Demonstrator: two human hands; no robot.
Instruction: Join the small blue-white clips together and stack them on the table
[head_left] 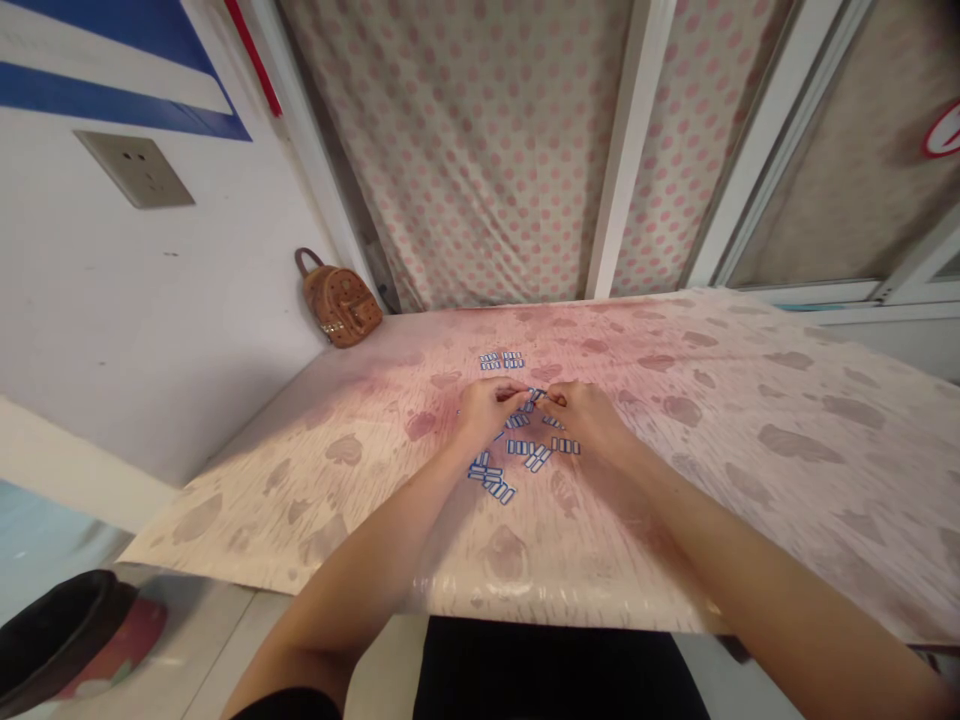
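Observation:
Over the middle of the table my left hand (489,408) and my right hand (583,408) face each other, fingers pinched close together. Between their fingertips is a small blue-edged strip with white bars (535,395), which both hands seem to grip. Its exact kind is too small to make out. More such strips lie loose below the hands, among them a row of bars (520,447), a tilted piece (538,459) and an overlapping cluster (491,478). Beyond my left hand, several strips lie together in a neat group (502,361).
A heart-patterned cloth covers the table (675,540). At its back left corner a small brown backpack-shaped bag (346,306) leans by the wall. Polka-dot curtains (480,150) hang behind the far edge. A dark-rimmed bin (82,640) stands on the floor at lower left.

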